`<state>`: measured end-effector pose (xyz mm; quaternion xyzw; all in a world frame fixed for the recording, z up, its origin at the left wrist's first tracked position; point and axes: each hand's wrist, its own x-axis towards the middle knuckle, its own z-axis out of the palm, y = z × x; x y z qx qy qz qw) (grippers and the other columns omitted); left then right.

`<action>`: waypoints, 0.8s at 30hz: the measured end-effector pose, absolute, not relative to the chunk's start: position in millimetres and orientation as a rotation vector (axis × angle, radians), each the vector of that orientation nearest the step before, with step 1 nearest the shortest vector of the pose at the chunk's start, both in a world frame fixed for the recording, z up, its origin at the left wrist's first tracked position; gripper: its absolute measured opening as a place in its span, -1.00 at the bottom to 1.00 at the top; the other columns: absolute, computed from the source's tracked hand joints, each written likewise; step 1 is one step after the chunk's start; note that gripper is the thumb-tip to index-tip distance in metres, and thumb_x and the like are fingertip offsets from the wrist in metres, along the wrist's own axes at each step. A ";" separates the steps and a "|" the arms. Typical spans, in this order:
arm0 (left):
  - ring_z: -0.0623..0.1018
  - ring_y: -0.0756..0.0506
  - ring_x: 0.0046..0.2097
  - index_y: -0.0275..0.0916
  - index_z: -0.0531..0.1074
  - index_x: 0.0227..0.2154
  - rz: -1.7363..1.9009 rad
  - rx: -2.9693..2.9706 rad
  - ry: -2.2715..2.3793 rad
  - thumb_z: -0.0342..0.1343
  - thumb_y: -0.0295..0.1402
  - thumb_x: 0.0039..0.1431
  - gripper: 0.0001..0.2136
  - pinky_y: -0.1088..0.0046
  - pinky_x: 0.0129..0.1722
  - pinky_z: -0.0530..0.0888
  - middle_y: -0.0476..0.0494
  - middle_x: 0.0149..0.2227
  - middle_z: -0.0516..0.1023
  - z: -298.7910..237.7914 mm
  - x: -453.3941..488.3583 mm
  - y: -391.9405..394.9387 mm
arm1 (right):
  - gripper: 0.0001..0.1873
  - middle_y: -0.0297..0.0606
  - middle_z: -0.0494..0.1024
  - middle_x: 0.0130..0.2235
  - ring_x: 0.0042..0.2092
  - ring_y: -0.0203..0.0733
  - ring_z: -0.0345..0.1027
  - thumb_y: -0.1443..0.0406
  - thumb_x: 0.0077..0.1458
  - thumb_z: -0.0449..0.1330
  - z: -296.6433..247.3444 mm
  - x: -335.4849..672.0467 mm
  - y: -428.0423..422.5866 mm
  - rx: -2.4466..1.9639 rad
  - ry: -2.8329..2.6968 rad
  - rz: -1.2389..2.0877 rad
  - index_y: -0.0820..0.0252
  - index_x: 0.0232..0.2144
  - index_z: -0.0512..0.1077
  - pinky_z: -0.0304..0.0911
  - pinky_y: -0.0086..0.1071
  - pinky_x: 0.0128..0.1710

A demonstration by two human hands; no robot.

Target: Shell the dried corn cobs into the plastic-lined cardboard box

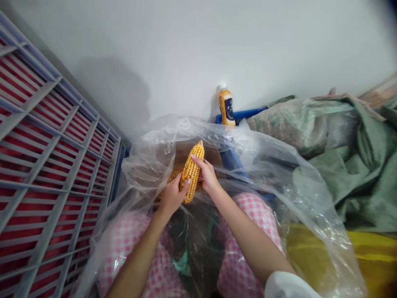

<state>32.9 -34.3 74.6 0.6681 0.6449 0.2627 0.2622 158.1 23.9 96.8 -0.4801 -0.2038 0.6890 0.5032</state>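
Observation:
Both my hands hold one ear of corn (192, 171), yellow, tilted with its pointed tip away from me. My left hand (173, 194) grips its lower left side, the thumb lying across the kernels. Around the upper right side is my right hand (207, 174), its thumb on top of the kernels. Under the ear, partly hidden by it and my hands, lie loose corn kernels (175, 174). A clear plastic sheet or bag (149, 151) spreads around them and drapes over my knees.
To the left stands a grey plastic crate (56, 165) with red showing through its slats. A yellow-labelled bottle (226, 105) stands by the wall at a blue container's rim (249, 113). Green sacking (366, 165) and yellow material (372, 252) lie on the right.

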 end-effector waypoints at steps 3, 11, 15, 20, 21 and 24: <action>0.54 -0.21 -0.14 -0.33 0.34 -0.03 0.703 1.828 1.765 -0.18 -0.17 0.23 -0.59 0.27 -0.15 0.43 -0.33 -0.13 0.54 72.7 34.7 -34.2 | -0.64 -0.44 0.38 -0.59 -0.59 -0.39 0.15 0.14 -0.30 0.37 96.1 157.4 23.9 -1.156 -0.500 1.652 0.19 -0.48 0.37 0.11 -0.47 -0.58; 0.51 -0.18 -0.11 -0.33 0.30 -0.04 0.752 1.835 1.783 -0.20 -0.27 0.22 -0.64 0.28 -0.13 0.41 -0.33 -0.15 0.51 59.3 39.7 -34.8 | -0.64 -0.37 0.47 -0.51 -0.48 -0.31 0.31 0.17 -0.33 0.38 91.1 153.2 23.4 -1.163 -0.508 1.608 0.20 -0.46 0.40 0.23 -0.44 -0.46; 0.51 -0.24 -0.14 -0.41 0.29 -0.05 0.670 1.806 1.868 -0.21 -0.30 0.20 -0.63 0.22 -0.17 0.42 -0.42 -0.15 0.50 56.9 43.0 -35.2 | -0.64 -0.36 0.48 -0.48 -0.46 -0.30 0.34 0.16 -0.34 0.37 88.6 149.8 21.5 -1.186 -0.501 1.599 0.19 -0.47 0.39 0.24 -0.44 -0.45; 0.52 -0.18 -0.22 -0.35 0.31 -0.11 0.658 1.771 1.870 -0.23 -0.35 0.19 -0.69 0.30 -0.22 0.41 -0.32 -0.24 0.51 59.4 41.1 -34.6 | -0.63 -0.35 0.49 -0.46 -0.43 -0.29 0.36 0.16 -0.35 0.38 87.8 148.2 20.5 -1.197 -0.486 1.597 0.19 -0.47 0.38 0.24 -0.45 -0.45; 0.52 -0.17 -0.22 -0.34 0.31 -0.13 0.667 1.768 1.837 -0.24 -0.35 0.19 -0.69 0.30 -0.22 0.41 -0.30 -0.25 0.51 60.4 39.5 -34.2 | -0.64 -0.36 0.48 -0.48 -0.44 -0.30 0.35 0.16 -0.34 0.38 87.9 148.4 20.6 -1.190 -0.483 1.601 0.19 -0.47 0.38 0.24 -0.45 -0.45; 0.51 -0.17 -0.16 -0.32 0.33 -0.13 0.706 1.747 1.740 -0.27 -0.32 0.22 -0.67 0.29 -0.16 0.40 -0.31 -0.21 0.52 63.5 33.9 -32.7 | -0.65 -0.39 0.44 -0.53 -0.48 -0.32 0.32 0.16 -0.32 0.37 88.6 149.5 21.5 -1.150 -0.461 1.627 0.19 -0.48 0.37 0.23 -0.46 -0.47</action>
